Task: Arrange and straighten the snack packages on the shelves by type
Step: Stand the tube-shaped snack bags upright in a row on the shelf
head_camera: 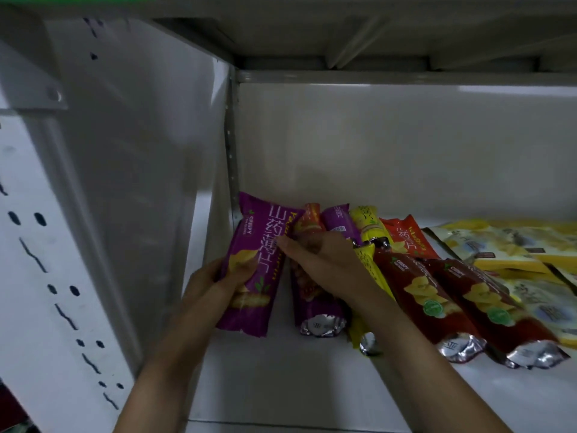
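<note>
The right hand (324,260) hides a purple pack's (312,295) middle; the yellow bags (512,245) run off frame.

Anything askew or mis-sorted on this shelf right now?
Yes. Colours are mixed: a yellow pack sits between a purple pack and the red packs. The purple pack in the left hand tilts. Flat yellow bags lie overlapping at right.
</note>
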{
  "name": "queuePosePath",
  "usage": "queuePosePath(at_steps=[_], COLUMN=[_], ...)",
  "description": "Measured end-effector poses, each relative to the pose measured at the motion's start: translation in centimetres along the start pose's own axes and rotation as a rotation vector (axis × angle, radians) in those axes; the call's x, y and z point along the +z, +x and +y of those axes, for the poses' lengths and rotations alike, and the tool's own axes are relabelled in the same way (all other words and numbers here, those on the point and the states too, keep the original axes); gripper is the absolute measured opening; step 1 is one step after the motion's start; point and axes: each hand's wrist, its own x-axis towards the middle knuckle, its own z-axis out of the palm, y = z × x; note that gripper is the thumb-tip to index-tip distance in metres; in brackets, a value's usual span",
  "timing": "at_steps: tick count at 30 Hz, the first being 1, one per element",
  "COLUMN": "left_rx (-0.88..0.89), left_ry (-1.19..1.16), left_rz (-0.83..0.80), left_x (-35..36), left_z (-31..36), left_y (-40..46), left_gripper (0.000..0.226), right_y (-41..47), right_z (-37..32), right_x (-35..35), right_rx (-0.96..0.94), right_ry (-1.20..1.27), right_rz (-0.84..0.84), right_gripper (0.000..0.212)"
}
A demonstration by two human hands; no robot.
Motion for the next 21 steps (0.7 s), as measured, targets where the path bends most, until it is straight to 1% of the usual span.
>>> queuePosePath(at_steps=[1,2,5,6,8,10,12,17,19,21], left_rx=[-0.007,-0.023,-0.044,-0.042,-0.066,-0.069,-0.047,-0.054,-0.081,-0.067], left_ry=[0.006,0.032,0.2,0.269,0.399,0.552,0.652,0.689,0.663,0.667], left_rz=[0.026,0.04,0.011,0.005,0.019,0.03,0.051,0.035,0.006,-0.001], left_x=[-0.1,-0.2,-0.4,-0.6,-1.0,-1.4,-1.4,-0.2,0.2,0.3], left_z=[-0.2,-0.4,-1.5,-1.8,-2.4,-2.4,-1.9,-1.3,-1.4,-1.4], left_y=[0.4,0.7,1.6,1.8,2.2,2.4,2.5,2.6,2.1,1.9], left_gripper=[0.033,0.032,0.034,0.042,0.059,0.057,0.053,0.045,0.054,0.06], right_y=[-0.1,-0.2,-1.0,-1.3,-1.7,-2.1,-2.5,-3.8,-4.2,-4.3], right_z=[-0.2,-0.4,-0.1,0.3,1.2,2.0,2.6,3.1,3.3,3.7], right_x=[-0.1,-0.3,-2.0,-2.8,-4.6,-6.5,-8.3,-11.8,-13.0,-14.3], right_rx=[-0.024,-0.044,-0.081,-0.093,-0.087,-0.051,0.005,0.105,0.108,0.113], right_ry=[-0.029,-0.04,-0.094,-0.132,-0.16,-0.119,-0.107,-0.014,-0.026,-0.059], right_rz=[0.039,0.077,0.147,0.171,0.235,0.278,0.33,0.399,0.44,0.472], right_gripper=[0.051,0.05,0.034,0.033,0.038,0.035,0.027,0.018,0.017,0.017])
